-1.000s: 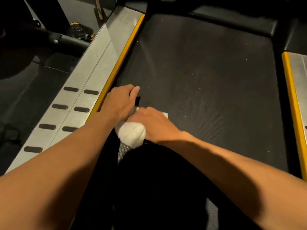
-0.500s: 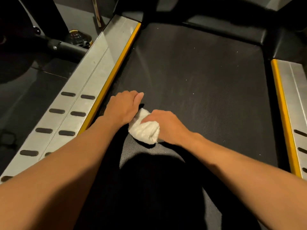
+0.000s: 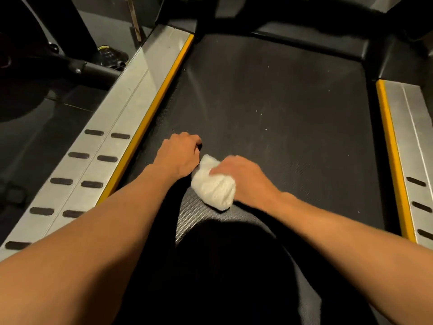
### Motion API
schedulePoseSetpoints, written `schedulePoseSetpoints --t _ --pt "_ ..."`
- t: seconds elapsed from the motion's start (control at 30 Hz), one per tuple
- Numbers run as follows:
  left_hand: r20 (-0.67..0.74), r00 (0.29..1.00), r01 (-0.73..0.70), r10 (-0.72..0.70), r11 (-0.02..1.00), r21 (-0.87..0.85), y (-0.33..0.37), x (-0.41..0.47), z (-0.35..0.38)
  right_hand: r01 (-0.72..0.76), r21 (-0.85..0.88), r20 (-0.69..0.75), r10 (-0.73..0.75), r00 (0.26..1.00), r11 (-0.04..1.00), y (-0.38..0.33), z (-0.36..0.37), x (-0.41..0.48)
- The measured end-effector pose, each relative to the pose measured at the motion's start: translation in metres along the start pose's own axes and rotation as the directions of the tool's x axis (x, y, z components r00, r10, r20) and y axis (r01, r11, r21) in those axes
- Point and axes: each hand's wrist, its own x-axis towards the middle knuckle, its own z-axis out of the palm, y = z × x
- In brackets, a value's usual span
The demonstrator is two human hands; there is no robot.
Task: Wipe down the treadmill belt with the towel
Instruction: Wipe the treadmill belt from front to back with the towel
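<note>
A white towel point(image 3: 214, 184), bunched into a wad, lies on the black treadmill belt point(image 3: 281, 102) near its left side. My right hand point(image 3: 243, 177) grips the towel from the right and presses it on the belt. Just left of the towel, my left hand point(image 3: 179, 154) rests on the belt with its fingers curled under; whether it pinches a towel end is hidden. Small white specks dot the belt farther ahead.
Silver side rails with yellow inner strips run along both sides, the left rail point(image 3: 105, 141) and the right rail point(image 3: 412, 137). A black motor cover point(image 3: 304, 41) closes the far end. Dark gym equipment point(image 3: 77, 66) stands on the floor to the left.
The towel and my right hand have slid a little to the right along the belt. My left hand's fingers have curled under. The view has tilted to show more of the right rail.
</note>
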Motion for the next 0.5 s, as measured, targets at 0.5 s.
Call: schedulePoseSetpoints --t 0.5 --pt "-0.028 0.994 -0.103 0.104 0.994 0.028 0.018 -0.005 0.006 -0.274 -0.008 -0.126 0.271 0.954 0.962 0.049 -0.016 0.024"
